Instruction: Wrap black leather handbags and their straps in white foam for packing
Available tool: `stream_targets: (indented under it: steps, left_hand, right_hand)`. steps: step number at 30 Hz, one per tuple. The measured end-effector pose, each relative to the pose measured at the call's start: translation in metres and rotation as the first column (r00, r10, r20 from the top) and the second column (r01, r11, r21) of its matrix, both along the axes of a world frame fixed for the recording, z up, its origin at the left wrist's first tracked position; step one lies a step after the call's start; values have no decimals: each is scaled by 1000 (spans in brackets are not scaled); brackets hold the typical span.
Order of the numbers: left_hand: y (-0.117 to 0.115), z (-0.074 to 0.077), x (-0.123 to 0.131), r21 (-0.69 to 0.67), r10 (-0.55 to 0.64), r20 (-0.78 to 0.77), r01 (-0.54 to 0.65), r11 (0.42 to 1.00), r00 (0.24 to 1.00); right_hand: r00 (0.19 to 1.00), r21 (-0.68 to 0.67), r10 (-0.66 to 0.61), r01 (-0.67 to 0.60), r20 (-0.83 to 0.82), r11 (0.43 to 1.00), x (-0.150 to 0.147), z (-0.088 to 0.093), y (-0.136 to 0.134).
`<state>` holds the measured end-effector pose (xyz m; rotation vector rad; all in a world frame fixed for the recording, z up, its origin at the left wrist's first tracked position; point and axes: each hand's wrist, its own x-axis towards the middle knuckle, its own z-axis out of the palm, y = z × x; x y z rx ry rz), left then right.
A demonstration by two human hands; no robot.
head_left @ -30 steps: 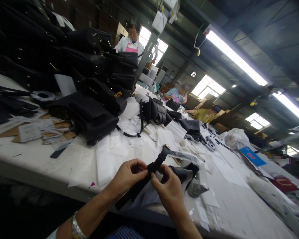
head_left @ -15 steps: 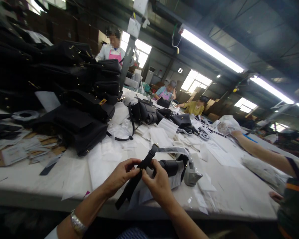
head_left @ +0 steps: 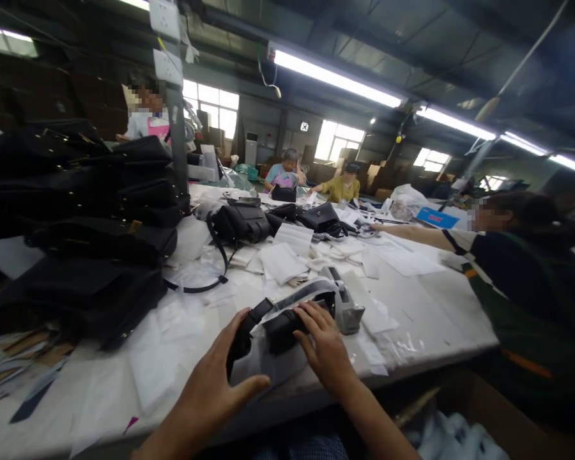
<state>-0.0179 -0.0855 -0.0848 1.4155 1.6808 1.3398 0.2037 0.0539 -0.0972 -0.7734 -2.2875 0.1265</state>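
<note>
A small black bag lies on the worktable at the near edge, with pale wrapping on its near side. Its black strap rises at the left, and a film-wrapped length of strap arches behind the bag. My left hand is at the strap's lower end, thumb stretched away from the fingers, fingertips partly hidden behind the strap. My right hand has its fingers bent over the bag's right part, the thumb on the near side. Just beyond it stands a grey object resembling a tape dispenser.
Black bags are piled high at the left. Further bags, white paper sheets and clear film lie across the worktable. A co-worker reaches in from the right. Below is an open carton. Other people sit beyond.
Both hands pinched the strap together; now they are apart. The left has spread its fingers and the right has moved onto the bag. The strap has dropped lower, and the view has turned right.
</note>
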Motion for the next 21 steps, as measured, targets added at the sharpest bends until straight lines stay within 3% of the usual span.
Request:
stream_targets:
  steps: [3, 10, 13, 16, 18, 21]
  left_hand:
    - [6, 5, 2, -51, 120, -48, -123, 991, 992]
    - [5, 21, -36, -123, 12, 11, -10, 992, 1000]
    - [3, 37, -46, -193, -71, 98, 89, 977, 993]
    - [23, 63, -42, -326, -51, 124, 90, 941, 991]
    - [47, 81, -33, -397, -86, 47, 98, 913, 995]
    - [80, 100, -18, -483, -241, 55, 237, 843, 969]
  right_hand:
    - [998, 13, 32, -32, 57, 999, -1, 3, 12]
    - [987, 0, 148, -149, -67, 989, 1, 14, 22]
    - [963, 92, 173, -157, -208, 983, 15, 23, 28]
    - [982, 154, 104, -80, -157, 985, 22, 44, 48]
    - [995, 71, 104, -104, 0, 992, 21, 58, 66]
    - [963, -188, 243, -219, 116, 958, 17, 76, 95]
